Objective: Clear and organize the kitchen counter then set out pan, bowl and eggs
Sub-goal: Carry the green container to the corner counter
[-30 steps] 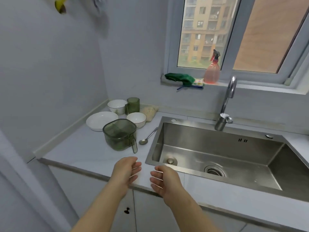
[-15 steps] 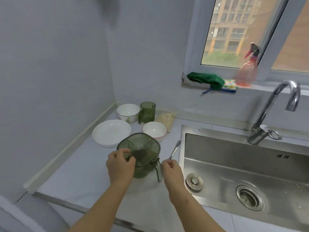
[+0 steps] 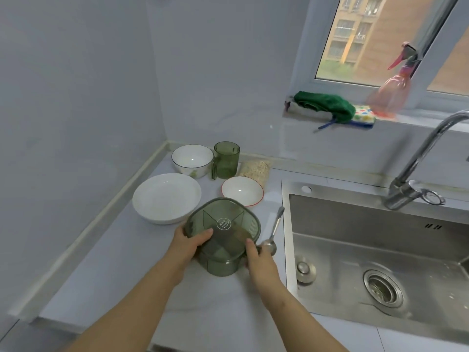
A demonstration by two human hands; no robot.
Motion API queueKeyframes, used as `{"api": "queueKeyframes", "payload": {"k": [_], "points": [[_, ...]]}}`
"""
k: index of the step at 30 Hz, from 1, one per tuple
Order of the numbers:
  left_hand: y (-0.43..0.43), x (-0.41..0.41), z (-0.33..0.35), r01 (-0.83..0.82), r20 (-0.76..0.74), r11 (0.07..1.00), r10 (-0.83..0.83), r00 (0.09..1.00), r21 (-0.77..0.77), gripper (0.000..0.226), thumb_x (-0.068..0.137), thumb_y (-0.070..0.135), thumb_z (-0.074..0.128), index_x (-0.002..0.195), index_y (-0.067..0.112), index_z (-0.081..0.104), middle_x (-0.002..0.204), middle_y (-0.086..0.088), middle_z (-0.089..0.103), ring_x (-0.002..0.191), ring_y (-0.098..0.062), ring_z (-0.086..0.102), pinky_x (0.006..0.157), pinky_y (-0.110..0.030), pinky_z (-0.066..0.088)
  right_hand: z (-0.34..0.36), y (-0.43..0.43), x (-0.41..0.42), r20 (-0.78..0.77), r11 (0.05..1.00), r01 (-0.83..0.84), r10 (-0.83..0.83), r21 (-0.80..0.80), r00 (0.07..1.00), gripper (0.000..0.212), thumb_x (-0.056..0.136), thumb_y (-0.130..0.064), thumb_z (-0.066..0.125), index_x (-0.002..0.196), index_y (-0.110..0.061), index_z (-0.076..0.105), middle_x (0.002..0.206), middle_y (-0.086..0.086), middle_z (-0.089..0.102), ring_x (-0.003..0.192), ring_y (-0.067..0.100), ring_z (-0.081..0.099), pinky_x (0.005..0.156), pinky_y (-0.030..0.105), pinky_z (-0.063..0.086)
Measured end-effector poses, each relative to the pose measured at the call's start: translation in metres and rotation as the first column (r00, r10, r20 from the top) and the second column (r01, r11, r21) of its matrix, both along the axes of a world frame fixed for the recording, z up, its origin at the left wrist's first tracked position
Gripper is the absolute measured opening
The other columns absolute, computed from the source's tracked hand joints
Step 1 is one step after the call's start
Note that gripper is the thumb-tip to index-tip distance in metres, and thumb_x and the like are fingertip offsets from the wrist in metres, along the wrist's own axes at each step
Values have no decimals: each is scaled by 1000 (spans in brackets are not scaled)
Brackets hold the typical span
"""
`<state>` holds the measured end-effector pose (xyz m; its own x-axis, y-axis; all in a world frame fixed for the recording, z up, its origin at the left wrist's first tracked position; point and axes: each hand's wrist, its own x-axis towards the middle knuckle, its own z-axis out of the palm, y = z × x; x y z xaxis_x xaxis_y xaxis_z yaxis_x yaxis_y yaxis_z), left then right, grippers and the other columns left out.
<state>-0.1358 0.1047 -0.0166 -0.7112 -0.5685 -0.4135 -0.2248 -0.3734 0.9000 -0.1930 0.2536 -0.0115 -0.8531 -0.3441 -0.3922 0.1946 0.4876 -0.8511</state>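
A green see-through lidded container (image 3: pixel 223 232) sits on the counter (image 3: pixel 121 275) in front of me. My left hand (image 3: pixel 189 246) grips its left side, thumb over the lid's edge. My right hand (image 3: pixel 258 260) holds its right side near the handle. Behind it lie a white plate (image 3: pixel 166 198), a red-rimmed white bowl (image 3: pixel 242 191), a dark-rimmed white bowl (image 3: pixel 192 160) and a green cup (image 3: pixel 225 160). A metal spoon (image 3: pixel 272 235) lies just right of the container, its bowl beside my right hand.
A steel sink (image 3: pixel 375 262) with a tap (image 3: pixel 416 171) fills the right side. A bag of grains (image 3: pixel 255 168) leans at the back wall. On the windowsill lie a green cloth (image 3: pixel 327 105), a sponge (image 3: pixel 364 116) and a pink spray bottle (image 3: pixel 392 91). Walls close the left corner.
Both hands moved forward from the counter's front edge to the green container and took hold of its two sides. The view moved closer and to the left.
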Motion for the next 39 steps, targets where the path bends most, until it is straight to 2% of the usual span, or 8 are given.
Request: {"api": "queueKeyframes", "payload": {"k": [6, 12, 21, 25, 29, 32, 35, 39], "points": [[4, -3, 6, -69, 73, 996, 65, 995, 48, 57, 83, 14, 66, 130, 17, 35, 107, -4, 57, 89, -19, 56, 76, -31, 46, -1, -1, -2, -13, 1000, -6, 6, 7, 1000, 30, 99, -41, 34, 75, -24, 38, 99, 5, 54, 96, 23, 53, 82, 28, 37], [18, -1, 19, -128, 10, 981, 127, 992, 146, 37, 88, 9, 54, 120, 20, 40, 89, -1, 54, 76, -14, 52, 66, -28, 44, -3, 4, 2, 20, 998, 21, -19, -58, 1000, 29, 99, -41, 34, 96, -15, 47, 90, 1, 51, 86, 19, 47, 77, 26, 36], [21, 3, 46, 23, -126, 960, 13, 992, 279, 18, 85, 11, 55, 95, 26, 58, 94, -4, 55, 82, -17, 49, 70, -30, 45, 29, 26, -2, 57, 950, 181, -172, -255, 983, 30, 92, -38, 52, 67, -22, 48, 69, -5, 49, 65, 9, 44, 60, 22, 32], [42, -11, 59, 70, -106, 957, -41, 994, 281, 10, 85, 14, 60, 91, 21, 56, 96, -6, 53, 82, -18, 50, 72, -33, 50, 41, 44, -6, 0, 897, 314, -330, -311, 944, 26, 89, -38, 58, 80, -16, 48, 85, -1, 50, 73, 11, 45, 65, 23, 37], [74, -30, 62, 34, -138, 949, 10, 990, 314, 12, 85, 15, 62, 95, 17, 56, 95, -5, 53, 83, -16, 50, 75, -36, 51, 41, 62, -11, -116, 808, 543, -576, -230, 809, 45, 78, -49, 67, 110, -23, 49, 118, -2, 41, 112, 21, 47, 99, 45, 42], [100, -40, 59, 72, -179, 955, -20, 984, 287, 49, 81, 16, 66, 127, 18, 49, 117, -6, 58, 86, -14, 55, 65, -33, 52, 43, 80, -6, 48, 703, 642, -662, -305, 748, 74, 76, -48, 70, 135, -18, 36, 140, 6, 37, 124, 25, 43, 106, 45, 37], [135, -44, 62, 138, -224, 948, -73, 972, 288, 61, 79, 12, 68, 133, 25, 42, 121, -4, 59, 96, -18, 60, 82, -45, 53, 44, 98, -1, 256, 590, 669, -633, -453, 731, 101, 66, -57, 73, 145, -25, 20, 144, 5, 37, 125, 29, 47, 105, 47, 42], [192, -43, 67, 224, -227, 932, -161, 961, 287, 66, 77, 9, 70, 133, 26, 39, 124, -6, 57, 106, -26, 59, 92, -54, 48, 55, 147, 5, 301, 472, 720, -686, -508, 662, 86, 72, -39, 77, 139, -26, 25, 134, 3, 47, 110, 22, 55, 93, 47, 49]]}}
